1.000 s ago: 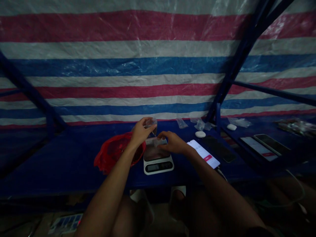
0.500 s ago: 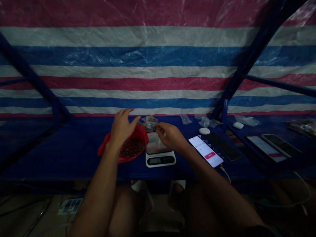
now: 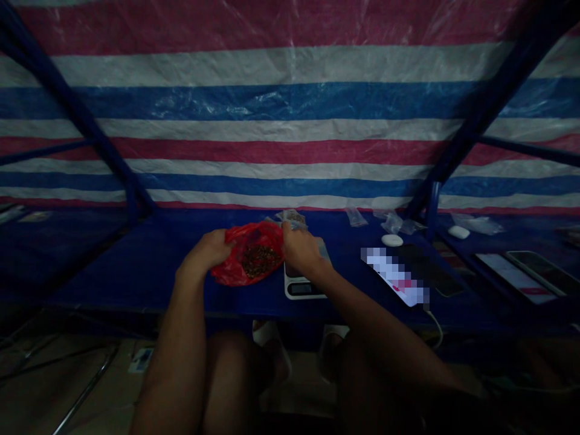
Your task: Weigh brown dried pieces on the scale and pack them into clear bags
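A red plastic bag (image 3: pixel 224 272) lies spread on the blue table, with many small brown pieces (image 3: pixel 260 260) inside; their kind is too dark to make out. My left hand (image 3: pixel 209 249) is closed on the bag's left side, the fingertips partly hidden by the plastic. At the right rim, my right hand (image 3: pixel 301 249) is closed on the bag's edge and covers part of the white kitchen scale (image 3: pixel 292 295). Just behind that hand lie small clear bags (image 3: pixel 293 216) holding something brownish.
On the right is a lit phone (image 3: pixel 389 275) with a cable, beside a dark flat object (image 3: pixel 430 269) and a white case (image 3: pixel 392 240). Clear plastic bags (image 3: pixel 356 217) lie along the back. Further right are more phones (image 3: pixel 516 278). Blue frame bars (image 3: pixel 136 193) slant at both sides before a striped sheet (image 3: pixel 281 103).
My left hand has come down from above the red bag onto its left side. My right hand has moved from over the scale to the bag's right rim. The view has shifted slightly.
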Demonstrator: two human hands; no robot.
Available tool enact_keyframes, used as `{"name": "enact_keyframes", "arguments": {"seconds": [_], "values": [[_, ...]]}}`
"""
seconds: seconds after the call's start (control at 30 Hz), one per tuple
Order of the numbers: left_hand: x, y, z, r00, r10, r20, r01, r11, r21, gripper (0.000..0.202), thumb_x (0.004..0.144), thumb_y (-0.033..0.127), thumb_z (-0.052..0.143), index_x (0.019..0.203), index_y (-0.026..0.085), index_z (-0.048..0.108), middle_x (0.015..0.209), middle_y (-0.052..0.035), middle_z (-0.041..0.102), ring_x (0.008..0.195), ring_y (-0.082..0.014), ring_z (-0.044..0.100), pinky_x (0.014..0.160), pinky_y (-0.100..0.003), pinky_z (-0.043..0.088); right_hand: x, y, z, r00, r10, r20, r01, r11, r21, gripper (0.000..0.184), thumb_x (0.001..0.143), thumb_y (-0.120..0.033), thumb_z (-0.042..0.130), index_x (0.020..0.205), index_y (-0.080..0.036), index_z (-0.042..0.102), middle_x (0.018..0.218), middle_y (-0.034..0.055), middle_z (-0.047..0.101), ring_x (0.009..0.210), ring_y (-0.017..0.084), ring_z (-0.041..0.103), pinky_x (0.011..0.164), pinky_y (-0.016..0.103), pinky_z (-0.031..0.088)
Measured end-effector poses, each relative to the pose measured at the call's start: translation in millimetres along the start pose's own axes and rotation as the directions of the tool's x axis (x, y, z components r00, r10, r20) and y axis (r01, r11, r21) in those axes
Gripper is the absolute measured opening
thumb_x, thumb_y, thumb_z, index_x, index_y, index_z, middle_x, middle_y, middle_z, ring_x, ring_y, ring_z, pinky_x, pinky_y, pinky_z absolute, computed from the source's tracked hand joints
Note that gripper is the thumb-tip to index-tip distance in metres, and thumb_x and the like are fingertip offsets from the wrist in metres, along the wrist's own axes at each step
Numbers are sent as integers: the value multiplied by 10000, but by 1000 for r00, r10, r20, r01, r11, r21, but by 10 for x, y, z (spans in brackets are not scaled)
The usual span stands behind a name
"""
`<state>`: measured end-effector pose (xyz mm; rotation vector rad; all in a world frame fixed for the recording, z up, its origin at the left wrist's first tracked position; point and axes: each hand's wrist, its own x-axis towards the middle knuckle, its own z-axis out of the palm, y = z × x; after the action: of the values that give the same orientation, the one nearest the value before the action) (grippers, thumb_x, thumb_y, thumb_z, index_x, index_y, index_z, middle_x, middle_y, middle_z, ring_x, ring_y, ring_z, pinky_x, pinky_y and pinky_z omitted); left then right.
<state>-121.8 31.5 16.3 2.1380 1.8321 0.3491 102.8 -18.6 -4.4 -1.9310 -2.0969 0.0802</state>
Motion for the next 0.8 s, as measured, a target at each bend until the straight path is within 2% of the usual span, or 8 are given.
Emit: {"name": "enact_keyframes", "arguments": {"seconds": [0.17,0.3,0.4,0.47,0.53,0.6,0.7,0.8], "values": [[25,180,-55,1000,-5,-21,9,976,217,361,958,342,452,1128,155,710,1182,-213,747,1082,-356,721,862,-389,546,-6,40,-31,997,-31,-67,46,970,238,404,1018,-202,410,1421,-167,402,1150,158,728,1025,282,713,867,377,536],[22,124,23,985,-165,45,147,951,271,390,937,402,514,1156,137,697,1217,-246,726,1083,-374,718,850,-409,555,-62,86,-34,999,-48,25,43,985,165,429,1009,-240,478,1431,-168,450,1219,172,688,1095,303,680,888,399,540],[-20,78,22,976,-213,50,194,948,251,488,940,527,505,1211,148,651,1236,-232,716,1095,-360,713,856,-408,558,-116,-2,-109,983,-121,-140,131,989,62,515,989,-309,569,1469,-155,464,1387,209,574,1266,340,562,982,442,513],[-67,79,0,977,-215,7,207,948,244,558,933,590,496,1267,157,608,1279,-227,691,1136,-374,693,889,-437,553,-133,-126,-143,941,-257,-221,268,963,22,444,1015,-251,511,1447,-146,510,1420,195,552,1307,317,516,1062,447,469],[-120,103,-15,978,-204,-36,206,949,237,628,926,625,499,1348,164,558,1348,-229,645,1190,-398,662,931,-474,541,-128,-264,-116,898,-412,-155,419,908,14,372,1032,-162,425,1366,-135,588,1364,172,604,1275,275,543,1082,416,459],[-171,134,-10,979,-186,-80,199,953,228,674,936,618,495,1430,158,500,1420,-238,583,1239,-419,627,962,-507,530,-108,-377,-25,876,-482,4,481,876,30,347,1025,-119,408,1277,-125,647,1275,160,667,1199,254,610,1019,379,506],[-222,172,34,977,-107,-183,146,966,213,645,968,542,487,1463,129,483,1437,-247,543,1257,-421,604,969,-515,528,-76,-464,144,873,-445,201,448,893,36,276,1002,-190,517,1203,-128,695,1214,160,710,1122,273,677,901,366,571],[-236,203,91,957,28,-288,32,979,202,570,985,468,496,1425,108,535,1359,-222,590,1233,-381,608,990,-481,521,-49,-483,240,875,-407,262,422,907,2,313,939,-279,658,1206,-125,713,1264,176,700,1180,313,662,886,381,594]]}}
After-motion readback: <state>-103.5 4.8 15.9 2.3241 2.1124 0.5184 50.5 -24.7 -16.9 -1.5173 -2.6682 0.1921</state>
